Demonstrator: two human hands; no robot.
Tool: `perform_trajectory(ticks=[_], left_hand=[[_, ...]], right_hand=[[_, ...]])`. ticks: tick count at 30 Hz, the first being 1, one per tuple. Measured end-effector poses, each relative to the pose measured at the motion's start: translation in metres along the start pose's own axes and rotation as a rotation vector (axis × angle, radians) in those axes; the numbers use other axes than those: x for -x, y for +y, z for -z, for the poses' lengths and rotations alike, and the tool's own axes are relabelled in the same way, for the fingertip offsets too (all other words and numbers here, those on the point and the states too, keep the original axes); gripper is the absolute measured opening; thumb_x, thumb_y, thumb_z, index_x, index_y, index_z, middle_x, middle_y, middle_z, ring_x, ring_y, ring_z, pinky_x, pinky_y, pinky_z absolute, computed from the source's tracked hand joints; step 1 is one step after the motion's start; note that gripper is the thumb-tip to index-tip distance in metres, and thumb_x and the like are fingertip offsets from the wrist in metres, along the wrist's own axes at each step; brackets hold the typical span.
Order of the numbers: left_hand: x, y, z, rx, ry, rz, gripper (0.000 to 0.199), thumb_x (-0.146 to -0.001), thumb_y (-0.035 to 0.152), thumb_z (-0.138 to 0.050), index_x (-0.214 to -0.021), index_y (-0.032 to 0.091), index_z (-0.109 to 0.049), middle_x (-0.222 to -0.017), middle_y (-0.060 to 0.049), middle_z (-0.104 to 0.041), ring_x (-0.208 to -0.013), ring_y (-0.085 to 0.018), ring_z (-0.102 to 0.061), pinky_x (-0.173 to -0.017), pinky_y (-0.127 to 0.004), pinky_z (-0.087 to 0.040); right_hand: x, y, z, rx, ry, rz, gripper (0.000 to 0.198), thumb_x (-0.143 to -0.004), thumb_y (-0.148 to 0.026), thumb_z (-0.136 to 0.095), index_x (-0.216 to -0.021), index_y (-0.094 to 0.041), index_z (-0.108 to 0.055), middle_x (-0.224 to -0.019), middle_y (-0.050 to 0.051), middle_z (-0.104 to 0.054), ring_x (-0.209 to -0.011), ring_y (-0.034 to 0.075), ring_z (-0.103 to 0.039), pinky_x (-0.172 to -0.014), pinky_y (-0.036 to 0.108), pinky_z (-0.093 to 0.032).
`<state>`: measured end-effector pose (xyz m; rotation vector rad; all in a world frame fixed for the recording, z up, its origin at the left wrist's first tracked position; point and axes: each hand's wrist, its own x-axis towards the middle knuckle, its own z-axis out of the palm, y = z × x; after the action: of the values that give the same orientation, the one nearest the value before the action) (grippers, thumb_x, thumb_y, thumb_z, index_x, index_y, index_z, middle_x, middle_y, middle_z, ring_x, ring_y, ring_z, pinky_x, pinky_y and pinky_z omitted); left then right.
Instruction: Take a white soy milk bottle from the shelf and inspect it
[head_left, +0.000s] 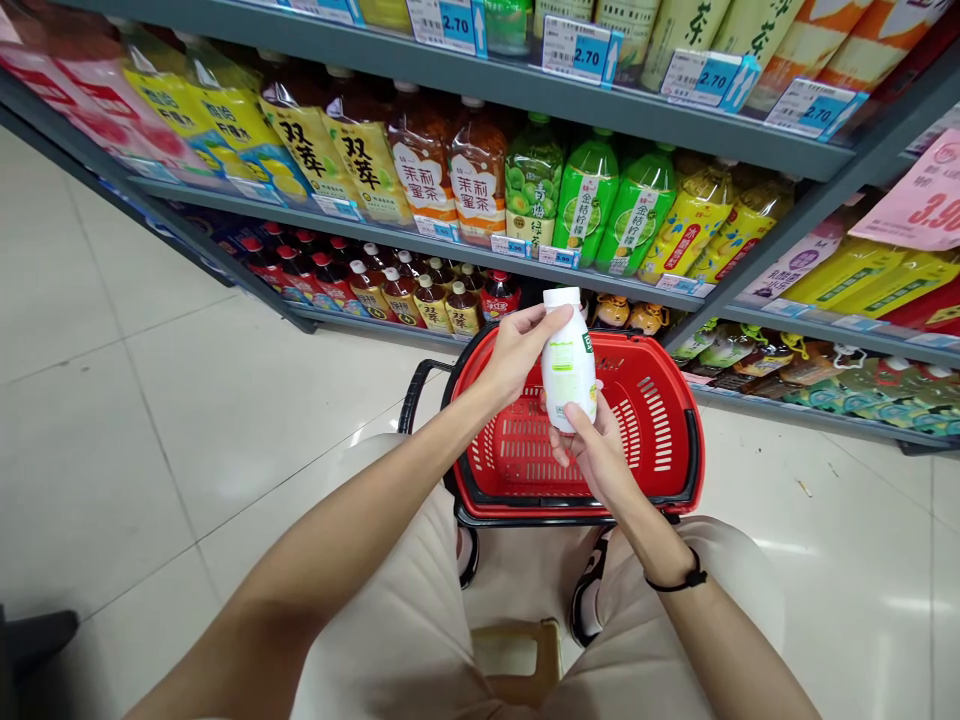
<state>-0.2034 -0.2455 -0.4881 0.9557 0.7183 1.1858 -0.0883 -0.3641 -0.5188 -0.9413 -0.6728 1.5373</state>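
Observation:
A white plastic drink bottle [568, 370] with a white cap and small green print is held between both hands, tilted slightly, above a red shopping basket [487, 380]. My left hand [519, 348] grips its upper part, just below the cap, with the thumb across the front. Lower down, my right hand [592, 445] closes round the bottle's base, thumb on the front and fingers behind. Some fingers of both hands are hidden behind the bottle. The basket's slotted red floor shows below, and its black handle sticks out at the left.
Ahead, shelves [450, 90] hold rows of bottled drinks, including green bottles [587, 200] and brown tea bottles [478, 175], with price tags along the edges. Tiled floor [150, 420] spreads around. My knees flank the basket, and part of a stool [551, 660] shows between my legs.

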Motion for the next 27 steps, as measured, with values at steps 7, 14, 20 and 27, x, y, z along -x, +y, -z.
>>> perform_trajectory(ticks=[7, 14, 20, 27], left_hand=[[0.003, 0.007, -0.002, 0.026, -0.044, -0.013, 0.043, -0.081, 0.054, -0.086, -0.101, 0.016, -0.084, -0.108, -0.010, -0.081, -0.094, -0.020, -0.072, -0.086, -0.030, -0.054], [0.002, 0.004, 0.002, -0.022, -0.067, -0.009, 0.041, -0.086, 0.055, -0.081, -0.104, 0.018, -0.085, -0.101, -0.008, -0.080, -0.089, -0.021, -0.071, -0.081, -0.032, -0.052], [0.004, 0.004, 0.000, -0.016, -0.081, -0.005, 0.041, -0.083, 0.057, -0.084, -0.094, 0.018, -0.084, -0.094, -0.007, -0.078, -0.084, -0.020, -0.069, -0.080, -0.032, -0.052], [0.005, 0.005, -0.003, 0.012, -0.047, 0.041, 0.046, -0.073, 0.055, -0.092, -0.097, 0.017, -0.082, -0.092, -0.006, -0.078, -0.079, -0.017, -0.067, -0.073, -0.029, -0.049]], right_hand=[[0.000, -0.004, 0.002, -0.065, -0.005, -0.036, 0.048, -0.085, -0.052, -0.083, -0.114, -0.020, -0.062, -0.102, 0.009, -0.077, -0.052, 0.010, -0.053, -0.039, 0.023, -0.033], [0.000, -0.005, 0.002, -0.047, -0.007, -0.011, 0.049, -0.088, -0.057, -0.074, -0.114, -0.017, -0.065, -0.084, 0.006, -0.076, -0.040, 0.007, -0.040, -0.038, 0.026, -0.020], [0.000, -0.005, 0.003, -0.037, -0.028, -0.032, 0.060, -0.086, -0.068, -0.070, -0.112, -0.014, -0.065, -0.073, 0.004, -0.072, -0.036, 0.006, -0.037, -0.038, 0.025, -0.019], [0.001, -0.013, 0.006, -0.076, -0.052, -0.096, 0.067, -0.088, -0.076, -0.057, -0.112, -0.013, -0.064, -0.066, 0.005, -0.071, -0.032, 0.008, -0.037, -0.037, 0.024, -0.019]])
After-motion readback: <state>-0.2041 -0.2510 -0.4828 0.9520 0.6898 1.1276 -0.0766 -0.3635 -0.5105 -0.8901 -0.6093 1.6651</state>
